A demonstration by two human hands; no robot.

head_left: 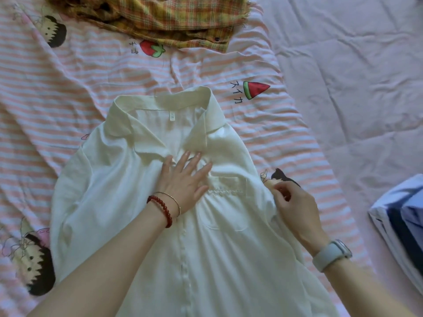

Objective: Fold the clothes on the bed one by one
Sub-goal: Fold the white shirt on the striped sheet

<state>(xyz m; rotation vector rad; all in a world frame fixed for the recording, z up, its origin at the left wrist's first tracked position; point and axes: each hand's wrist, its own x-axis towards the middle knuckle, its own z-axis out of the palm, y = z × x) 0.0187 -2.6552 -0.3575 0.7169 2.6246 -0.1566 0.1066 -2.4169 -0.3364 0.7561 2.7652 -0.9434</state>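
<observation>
One view only, worn on the head, looking steeply down and forward over the bed (pixel 343 65). It sits close in: both forearms reach in from the near edge, and the wide lens bends the bedding toward the left and right borders.

The white shirt (pixel 174 225) runs off the bottom edge, its hem unseen. The plaid garment (pixel 160 17) is cut by the top edge, the folded blue pile (pixel 402 220) by the right
</observation>
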